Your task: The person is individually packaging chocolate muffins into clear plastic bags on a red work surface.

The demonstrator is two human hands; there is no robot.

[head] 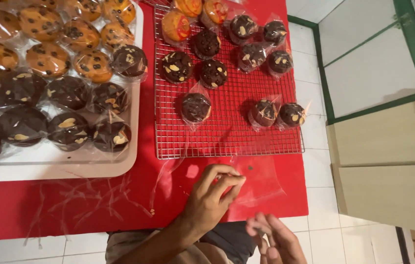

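Your left hand (212, 193) pinches a clear plastic bag (259, 183) on the red table (70, 215), just below the wire rack (227, 142) w/ muffins. Right hand (276, 239) blurred, fingers loosely open, nothing held.

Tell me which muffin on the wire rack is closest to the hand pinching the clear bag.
The bagged chocolate muffin alone at the rack's lower left, directly above that hand.

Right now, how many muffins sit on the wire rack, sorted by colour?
On the wire rack:
Dark chocolate muffins: 10
Orange-topped muffins: 3, at the frame's top edge
Total: 13
Not counted: the empty clear plastic bag pinched by the left hand, off the rack.
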